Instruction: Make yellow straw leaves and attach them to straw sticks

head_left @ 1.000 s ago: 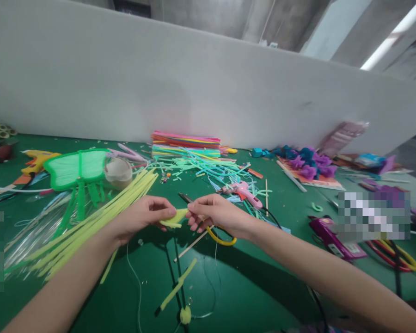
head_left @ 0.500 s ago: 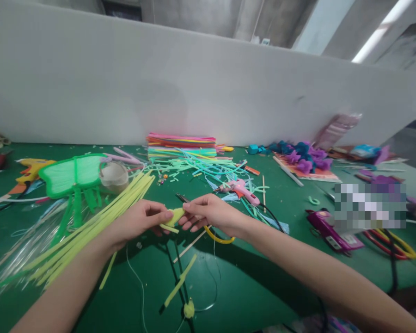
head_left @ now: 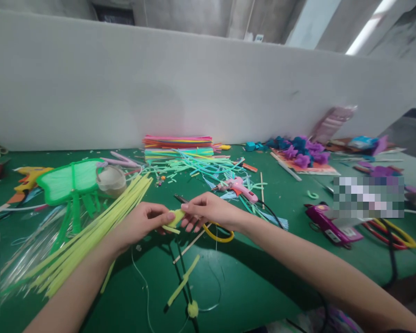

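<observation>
My left hand [head_left: 148, 219] pinches one side of a small piece of yellow fuzzy pipe cleaner [head_left: 176, 219], which looks bent or coiled into a flat shape. The fingertips of my right hand [head_left: 208, 210] close on its other side. A short end sticks out below the fingers. Under my right hand lie scissors with yellow handles [head_left: 225, 239], partly hidden. Nearer to me, a loose yellow pipe cleaner strip [head_left: 183, 282] rests by a small yellow fuzzy ball [head_left: 192, 309] and a thin clear thread. Beside my left forearm spreads a bundle of long yellow pipe cleaners [head_left: 100, 231].
A pink glue gun [head_left: 241, 188] lies beyond my right hand, near scattered green pipe cleaner bits [head_left: 194, 164]. At left are a green winged shape [head_left: 72, 180], a roll of tape [head_left: 111, 180] and a yellow glue gun [head_left: 29, 178]. Purple flowers [head_left: 308, 155] sit at the back right.
The whole view has shifted slightly. Both hands stay on the yellow piece in nearly the same pose, and nothing has been let go.
</observation>
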Demonstrator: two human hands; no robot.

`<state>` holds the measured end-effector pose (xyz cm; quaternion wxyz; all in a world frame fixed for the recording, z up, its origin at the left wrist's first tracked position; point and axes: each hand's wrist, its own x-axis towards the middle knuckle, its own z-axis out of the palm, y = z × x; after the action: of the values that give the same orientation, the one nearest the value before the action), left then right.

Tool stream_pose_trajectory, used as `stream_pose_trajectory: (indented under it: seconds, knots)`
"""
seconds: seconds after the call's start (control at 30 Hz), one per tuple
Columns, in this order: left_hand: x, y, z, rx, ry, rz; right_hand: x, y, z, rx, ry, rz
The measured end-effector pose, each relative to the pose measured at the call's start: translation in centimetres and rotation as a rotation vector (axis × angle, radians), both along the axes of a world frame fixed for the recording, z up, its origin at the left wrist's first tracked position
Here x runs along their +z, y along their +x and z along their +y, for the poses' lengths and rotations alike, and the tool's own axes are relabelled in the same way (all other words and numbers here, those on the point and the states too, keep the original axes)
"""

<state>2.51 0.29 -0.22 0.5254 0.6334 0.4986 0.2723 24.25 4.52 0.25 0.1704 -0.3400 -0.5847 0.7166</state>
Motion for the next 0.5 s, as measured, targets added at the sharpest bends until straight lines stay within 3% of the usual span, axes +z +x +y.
stream_pose_trajectory:
  seconds: [0.2,0.37,0.5]
  knots:
    - [0.1,0.2,-0.1,-0.001,0.027,0.036,-0.6,-0.1,-0.1,-0.021,-0.152,0.011]
    - [-0.1,0.7,0.2,0.087,-0.056,-0.074,-0.5,0.1,-0.8,-0.197,0.073,-0.039]
    - [-0.4,0.8,0.3,0.129,-0.021,-0.090,-1.0,0.1,-1.0,-0.231,0.148,-0.015]
